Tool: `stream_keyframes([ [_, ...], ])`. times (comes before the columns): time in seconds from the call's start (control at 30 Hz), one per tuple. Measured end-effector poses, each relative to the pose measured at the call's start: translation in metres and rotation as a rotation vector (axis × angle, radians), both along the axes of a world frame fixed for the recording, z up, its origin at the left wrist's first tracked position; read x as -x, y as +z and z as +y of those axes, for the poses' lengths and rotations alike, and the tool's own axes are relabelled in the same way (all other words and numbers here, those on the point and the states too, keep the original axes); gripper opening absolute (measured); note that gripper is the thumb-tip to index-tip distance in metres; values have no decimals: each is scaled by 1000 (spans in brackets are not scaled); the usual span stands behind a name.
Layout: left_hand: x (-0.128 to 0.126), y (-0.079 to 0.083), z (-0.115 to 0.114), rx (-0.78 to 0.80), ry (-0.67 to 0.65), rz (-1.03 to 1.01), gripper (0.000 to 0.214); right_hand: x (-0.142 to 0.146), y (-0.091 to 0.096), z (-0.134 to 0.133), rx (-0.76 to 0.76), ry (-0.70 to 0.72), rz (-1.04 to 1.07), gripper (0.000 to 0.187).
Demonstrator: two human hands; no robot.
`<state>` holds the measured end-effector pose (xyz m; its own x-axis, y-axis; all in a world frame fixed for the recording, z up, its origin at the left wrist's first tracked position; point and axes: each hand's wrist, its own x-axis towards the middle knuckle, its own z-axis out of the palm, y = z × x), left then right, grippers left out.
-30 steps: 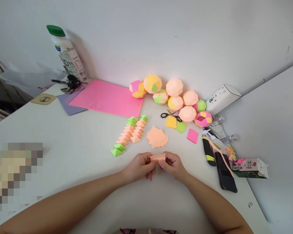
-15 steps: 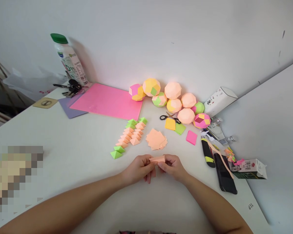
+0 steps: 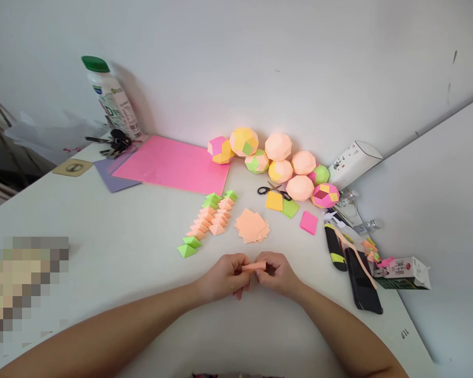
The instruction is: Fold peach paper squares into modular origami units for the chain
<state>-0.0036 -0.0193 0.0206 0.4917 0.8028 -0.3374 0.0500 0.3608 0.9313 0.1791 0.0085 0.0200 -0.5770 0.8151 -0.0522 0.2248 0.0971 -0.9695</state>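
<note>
A narrow folded strip of peach paper (image 3: 254,266) is pinched between both hands above the table. My left hand (image 3: 226,275) is closed on its left end, and my right hand (image 3: 279,273) grips the right end. Just beyond the hands lies a loose pile of peach paper squares (image 3: 252,226). To its left stand two rows of small folded paper pieces (image 3: 207,216), peach in the middle with green ones at the ends.
Several faceted paper balls (image 3: 278,147) line the wall behind scissors (image 3: 275,190) and small paper stacks (image 3: 309,222). A pink sheet (image 3: 173,163), keys (image 3: 116,142) and a bottle (image 3: 114,100) are at the left. A cutter (image 3: 335,247), phone (image 3: 362,281) and carton (image 3: 404,273) lie right.
Both hands have come slightly nearer to me with the paper strip. The strip now looks narrower and lies more level.
</note>
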Motion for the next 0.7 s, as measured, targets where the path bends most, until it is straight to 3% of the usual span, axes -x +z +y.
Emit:
stream_keyframes([
  [0.1,1,2,-1,5,-5,1,3,-1,-1,0,-19,-11,15,8],
  [0.37,3,-1,1,46,61,-58,7,-9,-10,6,236,-98,334,20],
  [0.47,1,-1,0,39,54,-51,8,-6,-8,4,200,-60,267,19],
  [0.6,-2,-1,-1,24,50,-16,9,-2,-3,0,-17,8,76,20],
  [0.7,-2,-2,-1,23,57,-8,9,-3,-4,-1,49,-5,98,24],
])
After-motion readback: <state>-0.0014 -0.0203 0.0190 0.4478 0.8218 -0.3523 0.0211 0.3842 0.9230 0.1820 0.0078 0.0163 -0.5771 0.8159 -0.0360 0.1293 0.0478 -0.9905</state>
